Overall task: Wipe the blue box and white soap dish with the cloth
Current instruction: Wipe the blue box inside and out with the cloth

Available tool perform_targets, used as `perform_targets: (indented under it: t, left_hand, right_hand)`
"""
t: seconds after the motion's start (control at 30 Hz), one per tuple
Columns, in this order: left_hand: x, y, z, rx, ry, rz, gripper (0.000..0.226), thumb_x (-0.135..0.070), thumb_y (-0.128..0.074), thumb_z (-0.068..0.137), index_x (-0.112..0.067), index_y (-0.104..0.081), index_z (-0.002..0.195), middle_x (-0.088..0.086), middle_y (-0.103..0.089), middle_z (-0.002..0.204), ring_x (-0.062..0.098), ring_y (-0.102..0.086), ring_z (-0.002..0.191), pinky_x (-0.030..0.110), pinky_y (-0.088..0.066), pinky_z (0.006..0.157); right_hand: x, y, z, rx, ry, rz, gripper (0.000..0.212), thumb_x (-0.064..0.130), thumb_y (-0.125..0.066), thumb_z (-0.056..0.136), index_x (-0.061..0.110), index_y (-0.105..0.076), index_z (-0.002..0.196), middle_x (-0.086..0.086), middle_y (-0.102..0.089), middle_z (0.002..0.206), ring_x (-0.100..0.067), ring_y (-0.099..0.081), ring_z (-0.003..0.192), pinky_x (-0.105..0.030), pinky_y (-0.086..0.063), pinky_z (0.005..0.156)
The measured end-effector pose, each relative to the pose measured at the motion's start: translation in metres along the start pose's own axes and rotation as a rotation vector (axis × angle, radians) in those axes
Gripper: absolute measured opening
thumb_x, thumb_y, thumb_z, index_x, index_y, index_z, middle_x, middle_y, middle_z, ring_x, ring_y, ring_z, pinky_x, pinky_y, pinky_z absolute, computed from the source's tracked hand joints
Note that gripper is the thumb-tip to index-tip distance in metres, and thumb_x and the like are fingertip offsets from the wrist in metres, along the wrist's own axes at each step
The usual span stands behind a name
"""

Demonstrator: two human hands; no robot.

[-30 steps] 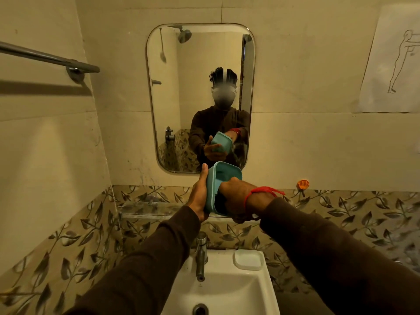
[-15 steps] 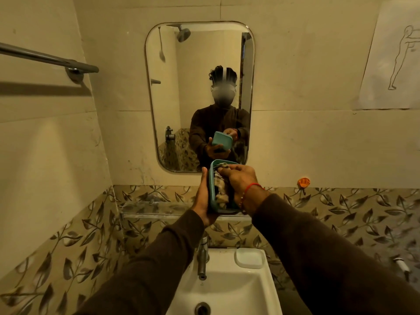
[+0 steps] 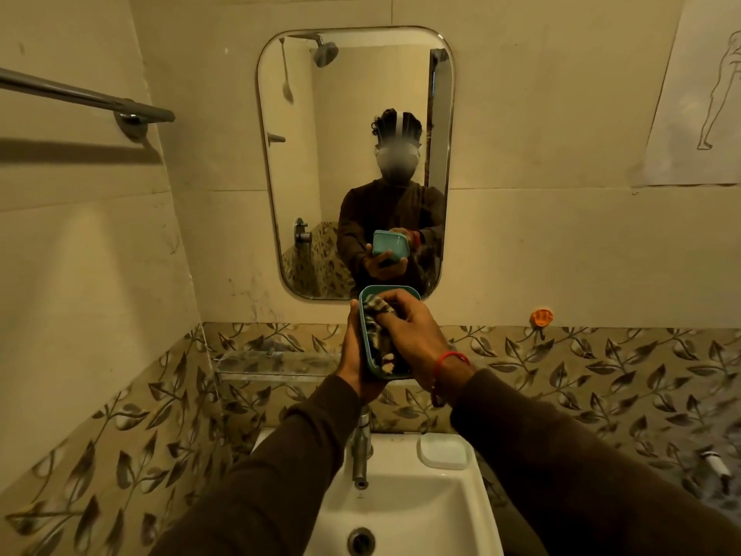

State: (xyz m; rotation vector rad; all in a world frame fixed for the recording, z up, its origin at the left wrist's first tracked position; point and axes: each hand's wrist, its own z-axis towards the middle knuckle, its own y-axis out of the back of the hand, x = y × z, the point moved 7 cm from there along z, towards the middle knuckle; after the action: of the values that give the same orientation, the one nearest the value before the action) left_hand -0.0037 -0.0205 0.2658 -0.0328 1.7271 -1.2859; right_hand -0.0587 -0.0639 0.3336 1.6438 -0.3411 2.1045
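Head view looks down at a small bathroom with pale tile walls and a band of leaf-pattern tiles (image 3: 601, 379) low on the wall. A white sink (image 3: 405, 511) sits near, at the bottom, with a round drain (image 3: 361, 540) in it and a metal tap (image 3: 361, 451) standing at its far edge. The white soap dish (image 3: 443, 451) lies on the sink rim, just to the right of the tap, and no hand touches it. A mirror (image 3: 355, 114) hangs on the far wall. It shows a person in a dark top holding the box. A metal towel bar (image 3: 80, 96) is on the left wall. A paper with a line drawing (image 3: 705, 94) is stuck up on the far right, and a small orange hook (image 3: 541, 317) is on the wall below it. A glass shelf (image 3: 272, 365) runs along the leaf tiles on the left. The blue box (image 3: 367, 343) is held up in the air above the tap, in front of the bottom of the mirror, with its open side facing the person. The left hand (image 3: 353, 355) grips the box from the left side and behind, with fingers wrapped round the back. The right hand (image 3: 413, 335) reaches into the box from the right. Its fingers are curled and pinch the patterned cloth (image 3: 375, 315), which is stuffed inside the box and pressed against the inner wall. A red thread (image 3: 451, 357) is tied round the right wrist.
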Motion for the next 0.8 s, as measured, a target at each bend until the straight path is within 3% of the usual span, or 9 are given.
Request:
perform_targets:
  t: [0.13, 0.27, 0.4, 0.6, 0.7, 0.8]
  left_hand:
    - [-0.01, 0.006, 0.003, -0.023, -0.019, 0.044, 0.071, -0.068, -0.046, 0.093, -0.009, -0.064, 0.128, 0.02, -0.072, 0.119, 0.035, -0.072, 0.103, 0.051, -0.058, 0.082]
    - [-0.015, 0.01, 0.001, -0.009, 0.028, 0.156, 0.076, -0.071, -0.037, 0.094, -0.008, -0.067, 0.123, 0.02, -0.072, 0.115, 0.033, -0.072, 0.1, 0.045, -0.061, 0.08]
    - [-0.001, 0.014, -0.005, -0.021, 0.14, 0.195, 0.079, -0.076, -0.031, 0.092, -0.014, -0.069, 0.121, 0.018, -0.073, 0.113, 0.033, -0.071, 0.097, 0.045, -0.059, 0.081]
    - [0.009, 0.004, -0.011, -0.025, 0.267, 0.225, 0.079, -0.081, -0.033, 0.088, -0.02, -0.064, 0.127, 0.024, -0.074, 0.106, 0.04, -0.074, 0.082, 0.051, -0.059, 0.069]
    - [0.013, 0.002, -0.015, -0.032, 0.309, 0.227, 0.082, -0.081, -0.036, 0.087, -0.015, -0.061, 0.128, 0.026, -0.074, 0.102, 0.041, -0.073, 0.08, 0.051, -0.06, 0.067]
    - [0.015, 0.005, -0.015, -0.043, 0.328, 0.229, 0.087, -0.084, -0.035, 0.085, -0.012, -0.061, 0.127, 0.025, -0.074, 0.102, 0.04, -0.072, 0.082, 0.048, -0.059, 0.068]
  right_hand:
    - [0.016, -0.001, -0.013, 0.159, 0.126, -0.234, 0.018, 0.016, -0.053, 0.093, 0.028, -0.067, 0.094, -0.001, -0.069, 0.101, -0.019, -0.067, 0.095, -0.044, -0.058, 0.085]
    - [0.027, -0.005, -0.031, 0.427, 0.172, -0.56, 0.02, 0.016, -0.05, 0.092, 0.022, -0.069, 0.09, -0.001, -0.07, 0.091, -0.018, -0.067, 0.081, -0.031, -0.058, 0.071]
    - [0.041, -0.002, -0.038, 0.685, 0.287, -1.012, 0.02, 0.02, -0.053, 0.091, 0.022, -0.071, 0.099, 0.002, -0.069, 0.098, -0.014, -0.061, 0.088, -0.029, -0.05, 0.08]
    - [0.047, -0.008, -0.034, 0.793, 0.692, -1.368, 0.039, 0.014, -0.06, 0.092, 0.016, -0.06, 0.13, -0.006, -0.058, 0.134, -0.023, -0.049, 0.125, -0.035, -0.04, 0.104]
    - [0.039, -0.01, -0.031, 0.759, 0.856, -1.602, 0.05, 0.02, -0.066, 0.087, 0.021, -0.054, 0.136, -0.001, -0.051, 0.142, -0.029, -0.039, 0.131, -0.044, -0.041, 0.102]
    - [0.036, -0.003, -0.024, 0.604, 0.879, -1.787, 0.057, 0.023, -0.062, 0.089, 0.027, -0.044, 0.143, 0.003, -0.04, 0.151, -0.036, -0.028, 0.137, -0.048, -0.037, 0.097]
